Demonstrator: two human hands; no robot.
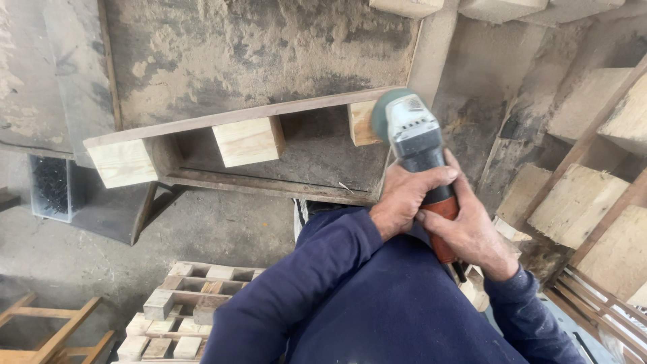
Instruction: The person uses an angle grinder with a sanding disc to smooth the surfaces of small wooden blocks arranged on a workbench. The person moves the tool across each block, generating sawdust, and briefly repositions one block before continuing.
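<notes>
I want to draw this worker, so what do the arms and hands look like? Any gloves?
No gloves: the left hand and right hand are both bare. Both arms wear long dark blue sleeves of soft, plain cloth that end at the wrists. I see no watch, rings or markings.

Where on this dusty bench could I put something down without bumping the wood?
Free: the dusty benchtop behind the long plank, and the recess between the middle block and right block. Crowded: the right end, where both hands, left hand and right hand, hold the grinder, and the stacked wood at right.
</notes>
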